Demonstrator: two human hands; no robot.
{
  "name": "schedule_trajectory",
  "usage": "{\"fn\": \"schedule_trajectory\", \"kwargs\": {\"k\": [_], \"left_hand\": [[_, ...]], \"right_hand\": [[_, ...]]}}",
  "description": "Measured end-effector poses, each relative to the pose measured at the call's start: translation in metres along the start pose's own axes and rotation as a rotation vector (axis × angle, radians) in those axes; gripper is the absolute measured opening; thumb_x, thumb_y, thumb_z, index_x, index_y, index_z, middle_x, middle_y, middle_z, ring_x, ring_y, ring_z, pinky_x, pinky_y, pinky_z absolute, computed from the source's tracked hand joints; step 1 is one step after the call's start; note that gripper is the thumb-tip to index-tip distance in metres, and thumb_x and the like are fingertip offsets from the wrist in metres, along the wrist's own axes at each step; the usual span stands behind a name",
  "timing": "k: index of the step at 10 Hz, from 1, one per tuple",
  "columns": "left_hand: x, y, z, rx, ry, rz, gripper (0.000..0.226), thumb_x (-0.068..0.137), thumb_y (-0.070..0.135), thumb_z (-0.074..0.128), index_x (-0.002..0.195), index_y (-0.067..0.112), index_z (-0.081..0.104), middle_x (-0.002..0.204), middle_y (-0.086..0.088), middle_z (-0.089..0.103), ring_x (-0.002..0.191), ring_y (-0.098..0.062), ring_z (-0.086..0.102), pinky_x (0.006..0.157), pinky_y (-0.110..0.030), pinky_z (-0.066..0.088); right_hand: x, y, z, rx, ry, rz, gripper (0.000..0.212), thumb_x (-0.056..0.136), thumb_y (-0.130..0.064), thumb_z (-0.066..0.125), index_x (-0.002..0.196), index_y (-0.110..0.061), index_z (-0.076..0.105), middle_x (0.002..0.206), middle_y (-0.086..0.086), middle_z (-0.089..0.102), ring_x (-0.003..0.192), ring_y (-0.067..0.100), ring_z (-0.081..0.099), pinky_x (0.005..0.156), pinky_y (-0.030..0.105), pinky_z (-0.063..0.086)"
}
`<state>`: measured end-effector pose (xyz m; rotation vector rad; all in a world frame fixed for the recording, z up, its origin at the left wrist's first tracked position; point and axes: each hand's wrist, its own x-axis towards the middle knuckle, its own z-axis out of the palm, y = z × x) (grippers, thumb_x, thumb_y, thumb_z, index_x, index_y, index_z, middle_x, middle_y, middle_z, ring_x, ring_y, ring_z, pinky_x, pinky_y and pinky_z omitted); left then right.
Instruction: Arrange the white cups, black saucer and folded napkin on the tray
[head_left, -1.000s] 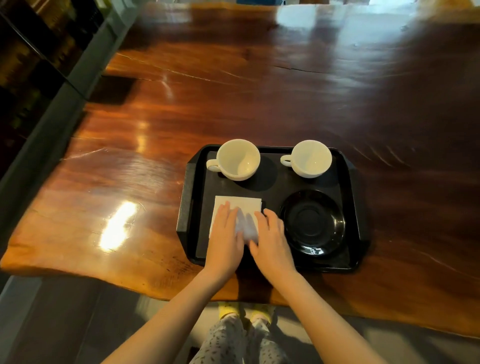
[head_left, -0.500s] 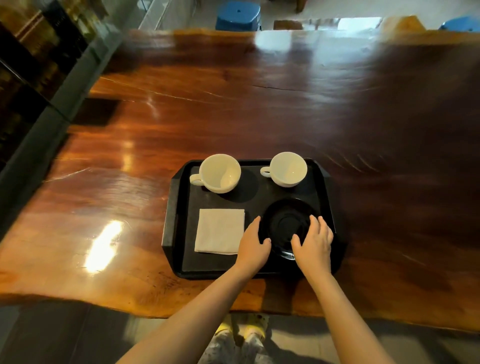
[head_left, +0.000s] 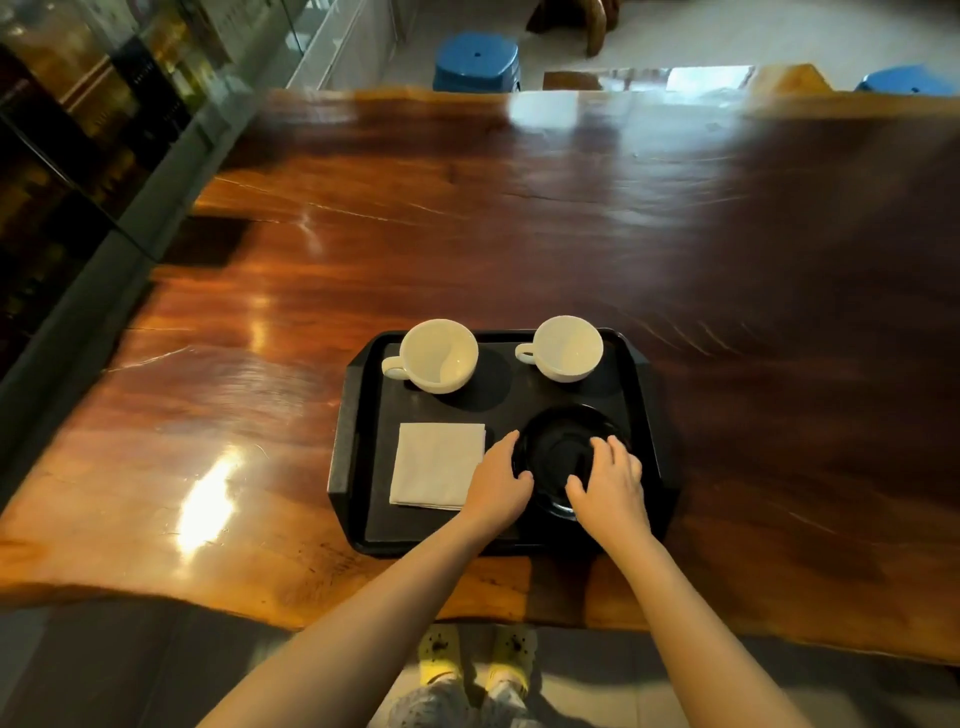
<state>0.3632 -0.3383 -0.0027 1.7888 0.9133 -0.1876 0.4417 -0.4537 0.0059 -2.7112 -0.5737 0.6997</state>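
While both hands rest on it, the black saucer (head_left: 563, 447) shows as a glossy, shallow round dish with a ringed well at its middle, sitting on the near right part of the black tray (head_left: 358, 415). The left hand (head_left: 498, 480) lies along the saucer's left edge, fingers loosely curved and thumb touching the rim; the right hand (head_left: 610, 486) covers the near right rim, fingers half curled over it. Whether either hand truly grips the saucer or only touches it, I cannot tell.

Just left of the left hand lies one folded napkin (head_left: 439, 465), white, square and flat, its near right corner touching that wrist. Beyond the hands stand two white cups, upright and empty, handles pointing left: the left cup (head_left: 439, 356) beyond the napkin, the right cup (head_left: 566, 348) beyond the saucer, apart from each other. So: two cups, one saucer, one napkin, one tray, all on the polished wooden table (head_left: 467, 234). Past the table's far edge stand two blue stools (head_left: 478, 60).

A second ago both hands were pressing the napkin; half a second ago they had moved right to flank the saucer. Now the right hand's fingers reach further onto the dish, and the cups, napkin and saucer keep their places on the tray.
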Motion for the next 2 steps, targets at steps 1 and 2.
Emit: {"fn": "schedule_trajectory", "kwargs": {"k": [1, 2], "left_hand": [[0.000, 0.022, -0.025, 0.205, -0.068, 0.031, 0.047, 0.089, 0.013, 0.050, 0.135, 0.010, 0.043, 0.140, -0.011, 0.050, 0.128, -0.026, 0.046, 0.104, -0.034, 0.038], [0.001, 0.047, -0.055, 0.340, -0.175, -0.008, 0.030, 0.088, 0.015, 0.049, 0.115, 0.006, 0.058, 0.118, -0.016, 0.061, 0.118, -0.031, 0.054, 0.090, -0.034, 0.044]], "right_hand": [[0.008, -0.016, -0.019, -0.119, -0.240, -0.024, 0.062, 0.092, -0.034, 0.050, 0.144, -0.010, 0.026, 0.152, 0.012, 0.026, 0.138, 0.033, 0.022, 0.109, 0.042, 0.031], [0.018, -0.041, -0.054, -0.218, -0.470, -0.031, 0.054, 0.092, -0.043, 0.048, 0.134, -0.010, 0.042, 0.145, 0.014, 0.038, 0.131, 0.035, 0.036, 0.104, 0.041, 0.034]]}}
